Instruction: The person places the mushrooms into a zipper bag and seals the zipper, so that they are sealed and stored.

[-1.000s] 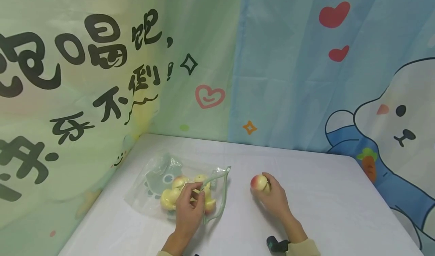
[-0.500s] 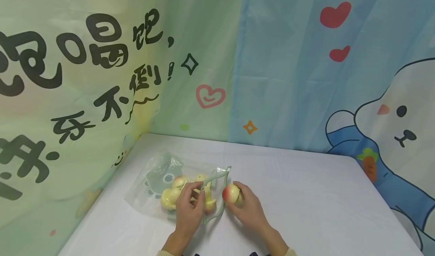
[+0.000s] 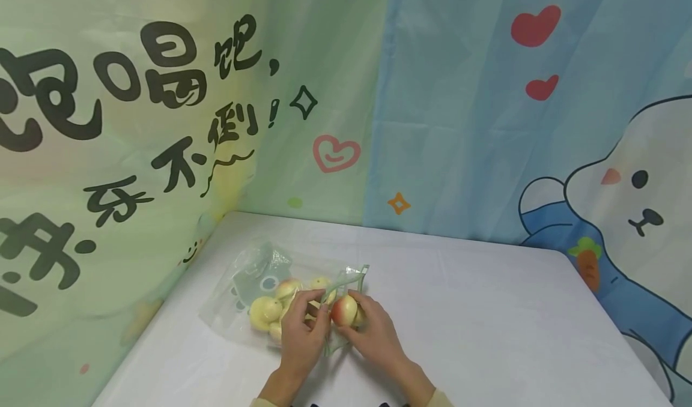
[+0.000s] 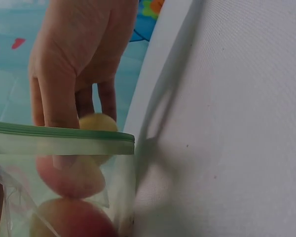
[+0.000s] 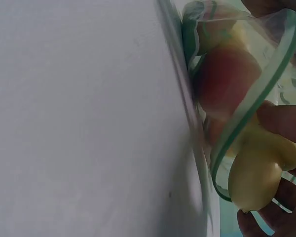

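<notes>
A clear zip bag point(image 3: 224, 320) with green edging lies on the white table, several yellow-and-red peaches point(image 3: 265, 312) inside it. My left hand point(image 3: 300, 332) pinches the bag's edge at its mouth, which gapes to the right. Close beside it, my right hand point(image 3: 378, 335) grips a peach point(image 3: 344, 311) at that mouth, and a second yellow fruit shows tucked in the same grasp. The right wrist view has the held fruit point(image 5: 254, 180) partly past the green zip strip point(image 5: 254, 96). Through the plastic, the left wrist view shows the right hand's fingertips and red peaches point(image 4: 74, 217).
The white tabletop point(image 3: 486, 323) stretches to the right and in front of the bag. Behind it hangs a printed cloth point(image 3: 443, 125) with hearts, lettering and a white cartoon animal.
My right hand has carried its fruit leftward from the table's middle to the bag's mouth. Peaches inside the bag have shifted a little. My left hand stays nearly in place.
</notes>
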Action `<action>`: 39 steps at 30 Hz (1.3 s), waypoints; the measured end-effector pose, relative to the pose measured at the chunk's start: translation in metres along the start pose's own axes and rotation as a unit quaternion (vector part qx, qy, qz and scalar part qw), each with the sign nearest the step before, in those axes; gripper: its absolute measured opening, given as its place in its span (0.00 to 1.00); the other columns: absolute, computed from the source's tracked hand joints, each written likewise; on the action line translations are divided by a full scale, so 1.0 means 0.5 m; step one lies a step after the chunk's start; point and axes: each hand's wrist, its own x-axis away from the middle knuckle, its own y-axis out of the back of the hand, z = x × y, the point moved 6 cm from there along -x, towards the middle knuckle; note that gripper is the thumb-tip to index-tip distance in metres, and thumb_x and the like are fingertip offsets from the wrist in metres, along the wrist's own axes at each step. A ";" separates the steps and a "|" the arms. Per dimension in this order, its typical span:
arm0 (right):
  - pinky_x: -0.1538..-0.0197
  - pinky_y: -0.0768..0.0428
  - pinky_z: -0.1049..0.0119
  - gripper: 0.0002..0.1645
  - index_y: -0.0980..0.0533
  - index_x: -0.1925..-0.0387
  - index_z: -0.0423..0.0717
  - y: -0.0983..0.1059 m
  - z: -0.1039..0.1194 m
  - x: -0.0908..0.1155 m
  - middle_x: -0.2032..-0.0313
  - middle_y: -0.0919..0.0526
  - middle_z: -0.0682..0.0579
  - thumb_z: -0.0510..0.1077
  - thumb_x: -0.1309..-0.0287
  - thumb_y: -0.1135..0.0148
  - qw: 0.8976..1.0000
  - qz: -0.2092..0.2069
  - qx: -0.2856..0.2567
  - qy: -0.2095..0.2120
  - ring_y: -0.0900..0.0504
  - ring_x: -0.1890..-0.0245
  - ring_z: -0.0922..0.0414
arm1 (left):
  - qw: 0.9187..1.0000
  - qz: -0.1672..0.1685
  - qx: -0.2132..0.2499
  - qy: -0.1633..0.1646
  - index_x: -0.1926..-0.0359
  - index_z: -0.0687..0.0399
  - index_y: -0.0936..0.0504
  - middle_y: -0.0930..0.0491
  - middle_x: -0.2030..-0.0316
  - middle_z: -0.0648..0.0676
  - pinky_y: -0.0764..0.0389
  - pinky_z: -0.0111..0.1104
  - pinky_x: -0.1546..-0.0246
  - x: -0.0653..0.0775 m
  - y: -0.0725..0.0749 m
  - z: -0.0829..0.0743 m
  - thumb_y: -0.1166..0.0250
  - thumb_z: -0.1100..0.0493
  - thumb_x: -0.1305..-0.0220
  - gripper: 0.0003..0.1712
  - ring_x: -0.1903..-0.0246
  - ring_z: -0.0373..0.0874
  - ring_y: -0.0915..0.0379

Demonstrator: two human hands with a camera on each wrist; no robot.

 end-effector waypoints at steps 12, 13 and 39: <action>0.57 0.22 0.58 0.38 0.26 0.41 0.43 -0.036 0.013 -0.024 0.51 0.17 0.46 0.49 0.55 0.23 0.999 0.031 0.038 -0.015 0.20 0.57 0.53 | 1.000 -0.006 0.003 -0.030 0.59 0.71 0.22 0.22 0.68 0.62 0.26 0.20 0.85 -0.005 0.002 -0.016 0.37 0.83 0.51 0.17 0.79 0.45 0.26; 0.57 0.22 0.58 0.38 0.26 0.42 0.42 -0.039 0.016 -0.026 0.52 0.17 0.46 0.48 0.55 0.24 0.999 0.034 0.039 -0.012 0.20 0.57 0.53 | 1.000 -0.005 0.005 -0.025 0.59 0.71 0.22 0.22 0.68 0.62 0.26 0.20 0.85 -0.004 0.001 -0.013 0.37 0.83 0.51 0.17 0.79 0.44 0.26; 0.59 0.16 0.65 0.18 0.22 0.49 0.42 0.006 -0.042 -0.039 0.55 0.16 0.48 0.44 0.39 0.35 0.994 -0.017 -0.079 -0.080 0.17 0.59 0.52 | 0.998 0.059 -0.031 0.010 0.54 0.61 0.21 0.21 0.63 0.54 0.24 0.21 0.79 0.030 -0.033 0.070 0.34 0.75 0.47 0.18 0.76 0.33 0.28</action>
